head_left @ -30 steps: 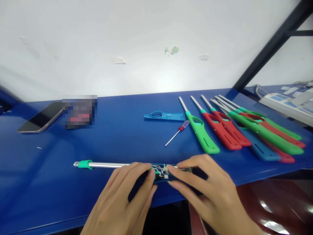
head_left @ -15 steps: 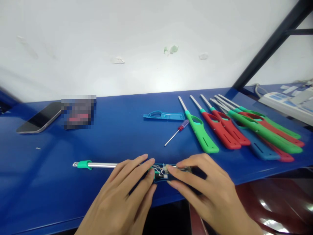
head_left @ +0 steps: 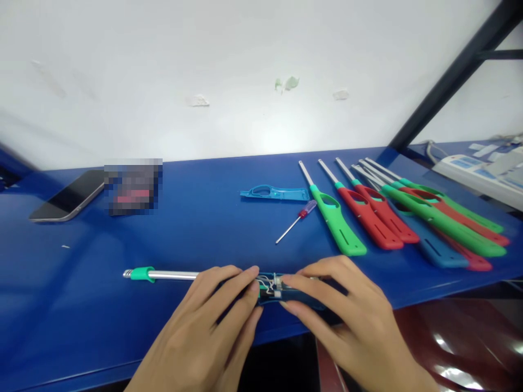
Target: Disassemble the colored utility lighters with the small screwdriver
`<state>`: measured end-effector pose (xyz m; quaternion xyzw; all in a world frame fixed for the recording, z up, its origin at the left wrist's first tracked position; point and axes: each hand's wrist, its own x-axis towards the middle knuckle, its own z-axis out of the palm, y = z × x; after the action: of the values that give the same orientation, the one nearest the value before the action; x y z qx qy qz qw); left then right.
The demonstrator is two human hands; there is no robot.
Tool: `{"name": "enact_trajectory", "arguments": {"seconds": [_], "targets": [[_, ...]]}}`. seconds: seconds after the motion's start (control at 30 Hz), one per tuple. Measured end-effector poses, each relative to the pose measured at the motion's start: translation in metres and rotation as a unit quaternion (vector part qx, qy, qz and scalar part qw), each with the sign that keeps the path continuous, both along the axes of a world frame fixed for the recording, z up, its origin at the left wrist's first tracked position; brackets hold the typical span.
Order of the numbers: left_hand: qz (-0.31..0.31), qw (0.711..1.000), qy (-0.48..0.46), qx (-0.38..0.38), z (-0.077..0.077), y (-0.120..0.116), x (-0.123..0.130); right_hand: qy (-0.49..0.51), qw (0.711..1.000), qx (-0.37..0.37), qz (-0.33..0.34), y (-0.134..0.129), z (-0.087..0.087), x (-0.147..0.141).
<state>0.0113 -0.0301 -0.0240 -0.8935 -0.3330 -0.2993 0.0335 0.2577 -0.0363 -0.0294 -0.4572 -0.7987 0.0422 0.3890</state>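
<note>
Lighter (head_left: 267,294), handle laid open, is lying along the front edge of the surface (head_left: 196,234), its metal barrel (head_left: 175,276) pointing toward the left edge. The left hand (head_left: 204,326) is grasping the barrel end of the handle, the right hand (head_left: 351,310) is pinching farther along. White wires (head_left: 267,283) are showing between them, and they're looking like the danger: a slipping fingertip could be snagging one loose, uneven pressure tipping parts out. A blue handle half (head_left: 286,194) is resting toward the back edge, screwdriver (head_left: 301,213) just beside it.
</note>
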Motion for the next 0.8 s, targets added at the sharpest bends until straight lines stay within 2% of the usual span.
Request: {"name": "enact_trajectory", "arguments": {"seconds": [0.2, 0.43, 0.8], "targets": [[0.004, 0.998, -0.027, -0.061, 0.007, 0.003, 0.004, 0.002, 1.0, -0.004, -0.003, 0.0, 0.0, -0.001], [0.0, 0.993, -0.004, -0.117, 0.013, 0.01, 0.007, 0.007, 1.0, -0.016, -0.006, -0.001, 0.0, 0.0], [0.025, 0.993, 0.011, -0.118, 0.015, 0.009, 0.007, 0.003, 1.0, -0.017, -0.002, 0.0, 0.0, 0.0]]}}
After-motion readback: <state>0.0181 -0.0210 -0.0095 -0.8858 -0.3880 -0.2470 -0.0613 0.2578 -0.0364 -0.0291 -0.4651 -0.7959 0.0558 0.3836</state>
